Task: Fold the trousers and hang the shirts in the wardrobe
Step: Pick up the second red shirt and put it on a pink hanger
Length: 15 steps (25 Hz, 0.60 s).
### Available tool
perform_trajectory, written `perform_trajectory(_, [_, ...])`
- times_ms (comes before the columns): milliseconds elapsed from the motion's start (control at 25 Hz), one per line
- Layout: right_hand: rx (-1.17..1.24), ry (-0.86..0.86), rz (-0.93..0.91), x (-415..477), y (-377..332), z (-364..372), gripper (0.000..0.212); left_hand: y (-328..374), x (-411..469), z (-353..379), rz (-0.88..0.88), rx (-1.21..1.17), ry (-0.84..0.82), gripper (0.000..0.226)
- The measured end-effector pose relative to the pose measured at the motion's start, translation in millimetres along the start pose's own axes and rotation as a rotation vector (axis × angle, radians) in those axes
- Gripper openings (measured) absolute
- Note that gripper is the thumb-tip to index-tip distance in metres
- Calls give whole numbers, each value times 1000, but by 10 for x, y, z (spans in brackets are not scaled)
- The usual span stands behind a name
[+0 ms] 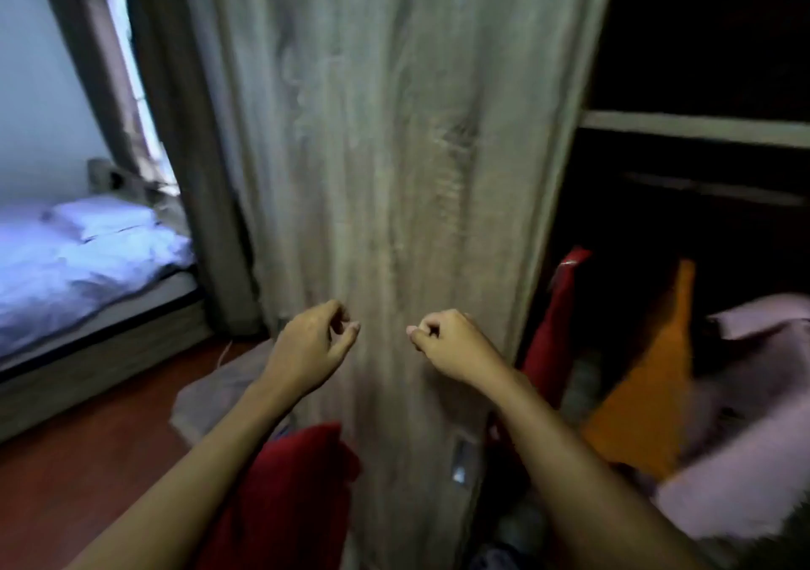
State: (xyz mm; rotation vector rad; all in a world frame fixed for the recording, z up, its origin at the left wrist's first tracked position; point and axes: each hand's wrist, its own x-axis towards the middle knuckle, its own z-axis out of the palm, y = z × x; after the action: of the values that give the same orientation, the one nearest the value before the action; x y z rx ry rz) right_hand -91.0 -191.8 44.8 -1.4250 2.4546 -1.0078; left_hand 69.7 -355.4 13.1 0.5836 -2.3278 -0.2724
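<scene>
The left hand [313,341] and the right hand [451,346] are raised side by side, just apart, in front of the grey wood-grain wardrobe door [394,153]. The fingers of both are curled in, thumb close to forefinger, and nothing shows between them; motion blur hides whether they pinch anything thin.

A dark red cloth garment [280,486] lies bunched low and near, under the left forearm. I cannot tell if it is a shirt or trousers. To the right the wardrobe stands open and dark. Inside it a red hanging garment [559,315], an orange garment [644,376] and a pale pink garment [745,416] sit below a grey shelf [692,129]. Their hangers are not visible.

The red cloth is probably soft, light and limp, so it will likely sag and slide if taken by one corner. A waistband or both shoulders, one in each hand, looks like the steadier hold, letting it fall flat.

Far left are a bed with white bedding [87,262], a grey curtain [175,140] and a reddish wooden floor [87,460].
</scene>
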Motion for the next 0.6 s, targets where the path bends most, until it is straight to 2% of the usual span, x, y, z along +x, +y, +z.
perform_trajectory(200, [8, -314, -14, 451, -308, 1640, 42, -1649, -1009, 82, -425, 87, -148, 26])
perform_trajectory(360, [13, -448, 114, 674, -241, 2605, 32, -2369, -1574, 248, -710, 113, -225, 25])
perform_trajectory(480, [-51, -522, 203, 856, -107, 3107, 23, -2711, -1903, 445, -836, 109, -189, 30])
perform_trajectory(520, [-74, -523, 260, 936, -31, 3232, 25, -2766, -1970, 495, -880, 106, -174, 34])
perform_trajectory(600, [-133, -511, 451, 1093, 165, 3400, 45, -2805, -2006, 558, -909, 135, -167, 39])
